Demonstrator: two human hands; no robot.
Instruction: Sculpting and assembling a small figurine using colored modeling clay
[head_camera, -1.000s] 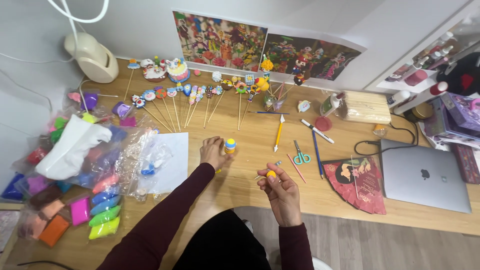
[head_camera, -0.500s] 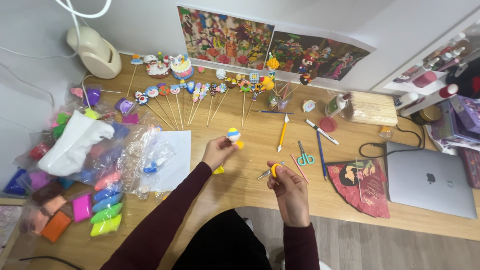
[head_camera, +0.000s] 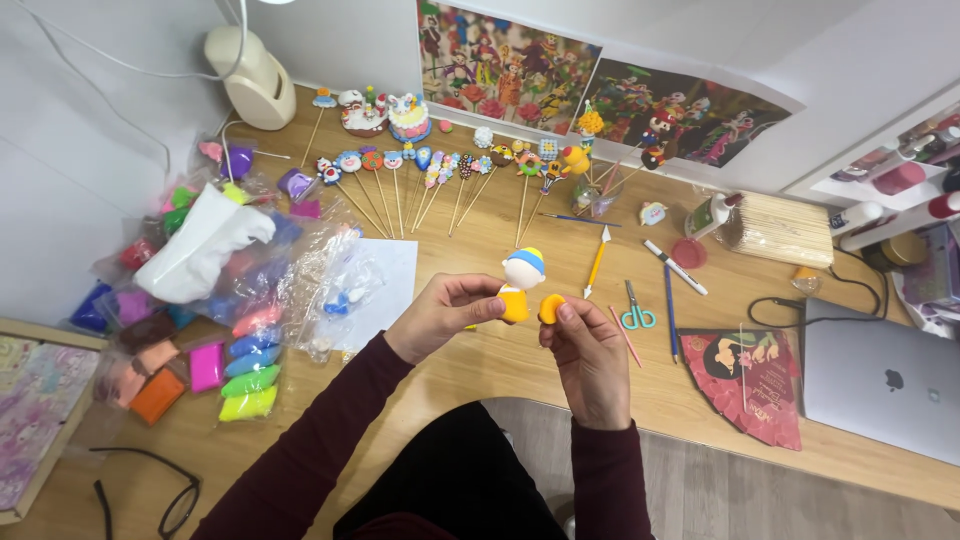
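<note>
My left hand (head_camera: 447, 314) grips a small clay figure (head_camera: 519, 285) with a white head, a blue and yellow cap and an orange body, held upright above the wooden desk (head_camera: 520, 380). Just to its right, my right hand (head_camera: 588, 358) pinches a small orange clay piece (head_camera: 551, 307) between thumb and fingertips. The piece is close beside the figure's body; whether they touch I cannot tell. Both arms wear dark red sleeves.
Bags of coloured clay (head_camera: 215, 320) lie at the left. Clay figures on sticks (head_camera: 440, 175) fan out at the back. An orange tool (head_camera: 597, 261), pens, teal scissors (head_camera: 635, 311), a red fan (head_camera: 750, 375) and a grey laptop (head_camera: 885, 385) lie at the right.
Both hands have come together above the desk. The right hand has brought the orange piece up beside the figure, which the left hand has lifted and turned upright.
</note>
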